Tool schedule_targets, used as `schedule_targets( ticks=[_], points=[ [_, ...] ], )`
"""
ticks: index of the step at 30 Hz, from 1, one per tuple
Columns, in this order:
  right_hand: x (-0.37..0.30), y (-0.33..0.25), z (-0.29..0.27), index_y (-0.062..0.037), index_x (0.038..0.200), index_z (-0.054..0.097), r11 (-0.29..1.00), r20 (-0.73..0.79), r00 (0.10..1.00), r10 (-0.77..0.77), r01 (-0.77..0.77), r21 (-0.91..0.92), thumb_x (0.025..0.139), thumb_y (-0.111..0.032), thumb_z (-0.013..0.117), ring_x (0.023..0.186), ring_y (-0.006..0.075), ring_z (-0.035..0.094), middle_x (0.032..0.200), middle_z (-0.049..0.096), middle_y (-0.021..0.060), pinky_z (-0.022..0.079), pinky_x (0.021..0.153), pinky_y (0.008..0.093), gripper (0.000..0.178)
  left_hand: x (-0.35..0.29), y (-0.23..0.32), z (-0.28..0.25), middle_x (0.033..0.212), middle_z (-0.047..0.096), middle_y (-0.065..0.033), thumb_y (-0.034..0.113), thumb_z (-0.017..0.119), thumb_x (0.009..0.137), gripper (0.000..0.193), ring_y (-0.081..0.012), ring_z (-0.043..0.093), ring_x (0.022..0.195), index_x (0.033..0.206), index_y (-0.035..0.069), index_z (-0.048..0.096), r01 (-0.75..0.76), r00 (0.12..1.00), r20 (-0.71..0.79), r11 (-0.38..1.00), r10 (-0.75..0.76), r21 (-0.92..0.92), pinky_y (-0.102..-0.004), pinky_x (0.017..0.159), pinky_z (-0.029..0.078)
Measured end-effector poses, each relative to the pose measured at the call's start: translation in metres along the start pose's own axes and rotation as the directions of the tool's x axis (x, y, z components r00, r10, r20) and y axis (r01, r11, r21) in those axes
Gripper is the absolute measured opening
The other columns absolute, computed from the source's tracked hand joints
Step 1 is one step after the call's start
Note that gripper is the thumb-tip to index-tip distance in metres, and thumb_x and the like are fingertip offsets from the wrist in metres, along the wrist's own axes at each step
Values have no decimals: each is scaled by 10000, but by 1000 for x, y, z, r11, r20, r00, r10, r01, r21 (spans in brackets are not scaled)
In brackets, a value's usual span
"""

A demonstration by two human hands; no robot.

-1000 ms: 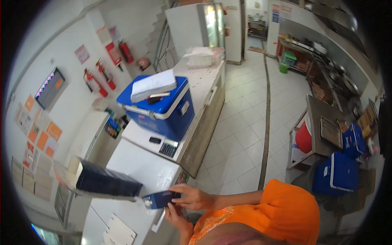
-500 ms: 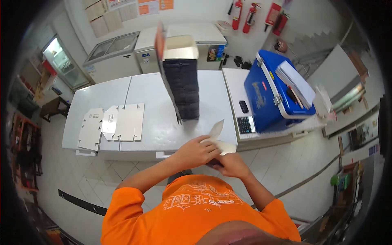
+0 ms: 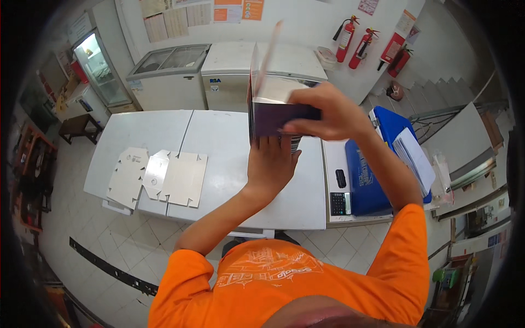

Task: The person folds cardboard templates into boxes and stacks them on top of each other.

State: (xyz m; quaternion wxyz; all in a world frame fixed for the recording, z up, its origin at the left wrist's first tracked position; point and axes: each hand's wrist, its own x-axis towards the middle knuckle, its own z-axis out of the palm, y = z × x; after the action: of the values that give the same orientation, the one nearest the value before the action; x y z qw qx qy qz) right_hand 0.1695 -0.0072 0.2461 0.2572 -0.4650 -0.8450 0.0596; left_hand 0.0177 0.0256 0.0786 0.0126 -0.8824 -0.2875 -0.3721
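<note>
A dark purple carton (image 3: 272,117) with a pale inside and a raised flap sits at the top of a stack of dark cartons on the white table (image 3: 235,180). My right hand (image 3: 328,112) grips its right end, thumb on the front face and fingers over the top. Just below, my left hand (image 3: 270,167) rests flat against the near side of the stack, fingers stretched upward. Most of the stack is hidden behind the carton and my left hand. On the left of the table lies a flat, unfolded white carton blank (image 3: 156,175).
Right of the table, a blue cooler box (image 3: 363,180) bears white papers (image 3: 414,156). A calculator (image 3: 340,203) and a small black case (image 3: 340,178) lie beside it. Chest freezers (image 3: 227,82) line the back wall, with red fire extinguishers (image 3: 345,41) hanging to their right.
Both hands have moved from near my body, where they held a carton with pale flaps, up to the stack. The right hand now grips a carton at its top. My view has shifted.
</note>
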Motion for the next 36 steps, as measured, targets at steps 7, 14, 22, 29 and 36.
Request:
schedule_targets(
  ticks=[7, 14, 22, 29, 36],
  points=[
    [39, 53, 21, -59, 1119, 677, 904, 232, 968, 96, 14, -428, 854, -255, 757, 805, 391, 682, 825, 700, 189, 524, 710, 482, 339, 10, 1, -1, 1234, 492, -177, 237, 715, 858, 457, -374, 464, 1210, 1248, 51, 566, -12, 997, -79, 995, 19, 96, -482, 955, 456],
    [64, 45, 31, -50, 1115, 651, 898, 396, 918, -24, 194, -395, 893, -249, 711, 793, 387, 699, 839, 717, 175, 551, 711, 464, 304, 3, -7, -11, 1180, 477, -199, 193, 754, 848, 480, -399, 458, 1108, 1259, 41, 555, -1, 1000, 9, 993, -1, 120, -472, 955, 455],
    [60, 59, 52, -37, 1018, 670, 755, 456, 836, -306, 505, -419, 789, -130, 697, 730, 347, 711, 763, 711, 163, 562, 647, 441, 249, 5, 13, -9, 1200, 457, -210, 318, 783, 841, 605, -410, 406, 1117, 1329, 62, 532, 87, 995, 27, 985, -92, 152, -516, 974, 400],
    [44, 70, 66, 22, 987, 657, 945, 366, 891, -270, 318, -75, 975, -372, 602, 763, 416, 682, 722, 668, 231, 543, 715, 479, 399, -8, 21, 8, 1290, 405, -249, 391, 813, 801, 732, -441, 376, 1153, 1383, 76, 502, 110, 991, -91, 974, -94, 199, -556, 974, 367],
    [14, 80, 62, -11, 1203, 649, 987, 310, 937, -163, 158, 39, 1008, -557, 476, 768, 458, 655, 742, 664, 234, 508, 740, 514, 605, -21, 23, 8, 1381, 416, -198, 342, 824, 795, 722, -442, 413, 1290, 1399, 109, 503, 7, 993, -118, 999, -1, 50, -560, 1064, 381]
  ],
)
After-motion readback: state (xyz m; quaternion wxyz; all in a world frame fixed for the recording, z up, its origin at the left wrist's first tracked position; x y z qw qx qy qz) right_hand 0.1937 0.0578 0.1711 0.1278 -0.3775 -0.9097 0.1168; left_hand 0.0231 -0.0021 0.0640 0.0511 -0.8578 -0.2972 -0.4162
